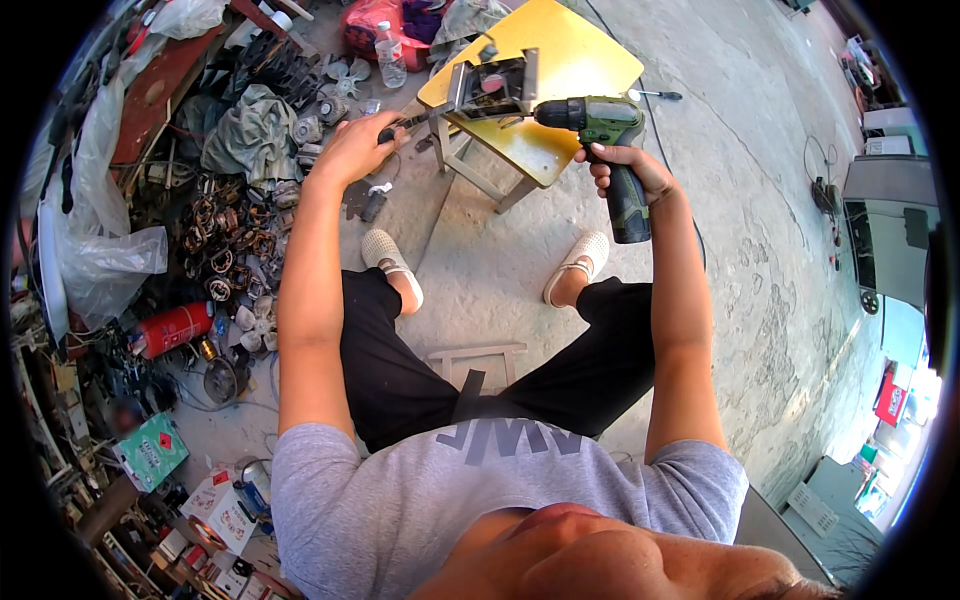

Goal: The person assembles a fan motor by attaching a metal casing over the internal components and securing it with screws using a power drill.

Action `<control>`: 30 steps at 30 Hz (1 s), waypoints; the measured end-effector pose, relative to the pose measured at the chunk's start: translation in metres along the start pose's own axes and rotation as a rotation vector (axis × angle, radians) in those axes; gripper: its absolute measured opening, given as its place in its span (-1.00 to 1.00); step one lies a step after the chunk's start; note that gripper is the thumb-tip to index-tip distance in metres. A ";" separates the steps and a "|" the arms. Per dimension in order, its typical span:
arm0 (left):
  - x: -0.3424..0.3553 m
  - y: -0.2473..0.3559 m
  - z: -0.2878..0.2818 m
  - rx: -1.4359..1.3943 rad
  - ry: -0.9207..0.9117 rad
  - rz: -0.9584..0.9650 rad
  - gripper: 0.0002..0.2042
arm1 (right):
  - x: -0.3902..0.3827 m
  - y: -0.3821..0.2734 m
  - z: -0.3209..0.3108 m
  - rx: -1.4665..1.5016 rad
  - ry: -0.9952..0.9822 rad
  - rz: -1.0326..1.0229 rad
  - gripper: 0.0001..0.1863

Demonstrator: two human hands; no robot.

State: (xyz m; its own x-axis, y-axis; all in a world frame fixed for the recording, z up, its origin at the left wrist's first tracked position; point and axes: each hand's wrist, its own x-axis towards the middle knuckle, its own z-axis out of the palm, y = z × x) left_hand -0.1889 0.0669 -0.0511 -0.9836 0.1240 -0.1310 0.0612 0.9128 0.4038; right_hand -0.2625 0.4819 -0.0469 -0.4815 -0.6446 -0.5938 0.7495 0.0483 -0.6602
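Note:
My right hand [640, 168] is closed round the grip of a green and black cordless drill [608, 120]. The drill's chuck points left, at a metal-framed part [493, 84] with a dark inside. That part rests at the near left of a yellow-topped stool [580, 45]. Left of the stool, my left hand [352, 150] is closed on a black-handled tool [393, 130], whose thin end reaches toward the framed part. Its exact kind is unclear, and whether the drill's tip touches the part cannot be made out.
Beside the stool's right edge lies a dark-handled screwdriver [660, 95]. A plastic bottle [389, 58] stands behind on the left. Heaped motor parts [225, 235], a cloth [255, 135] and a red cylinder [172, 330] crowd the left floor. A cable [690, 215] runs along the right.

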 end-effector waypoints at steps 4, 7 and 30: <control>0.001 0.000 0.001 -0.055 0.047 0.010 -0.61 | -0.002 -0.002 -0.004 -0.017 0.004 -0.022 -0.66; 0.002 0.003 0.005 -0.148 0.094 -0.003 -0.61 | -0.006 -0.003 -0.007 0.001 0.011 -0.046 -0.65; 0.063 0.084 0.031 -0.310 0.573 0.369 -0.62 | -0.017 -0.014 -0.005 -0.025 0.060 -0.095 -0.69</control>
State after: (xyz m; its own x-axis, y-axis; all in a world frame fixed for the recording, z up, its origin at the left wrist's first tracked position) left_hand -0.2401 0.1637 -0.0535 -0.8480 0.1010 0.5203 0.4368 0.6891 0.5782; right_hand -0.2667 0.4965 -0.0300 -0.5768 -0.6007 -0.5536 0.6879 0.0084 -0.7258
